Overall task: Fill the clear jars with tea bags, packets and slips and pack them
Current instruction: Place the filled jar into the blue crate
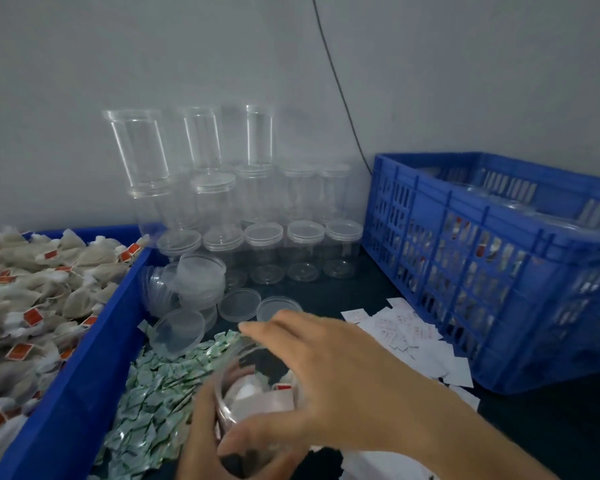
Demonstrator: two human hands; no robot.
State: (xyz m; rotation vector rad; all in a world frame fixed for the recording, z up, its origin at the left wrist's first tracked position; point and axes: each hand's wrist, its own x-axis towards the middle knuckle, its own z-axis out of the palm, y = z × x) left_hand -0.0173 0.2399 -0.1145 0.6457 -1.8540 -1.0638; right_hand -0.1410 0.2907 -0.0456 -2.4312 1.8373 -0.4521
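Note:
My left hand (205,420) grips a clear jar (253,393) low in the middle of the view; tea bags with red tags show inside it. My right hand (329,372) reaches across the jar's mouth with fingers stretched toward the loose clear lids (239,304). Under and left of the jar lies a heap of green-and-white packets (153,400). White slips (406,334) lie scattered to the right. Tea bags (32,299) fill the blue bin (84,372) on the left.
Empty clear jars (264,251) stand stacked against the grey wall at the back. A blue slatted crate (499,271) with filled jars stands on the right. A black cable (340,88) runs down the wall behind it.

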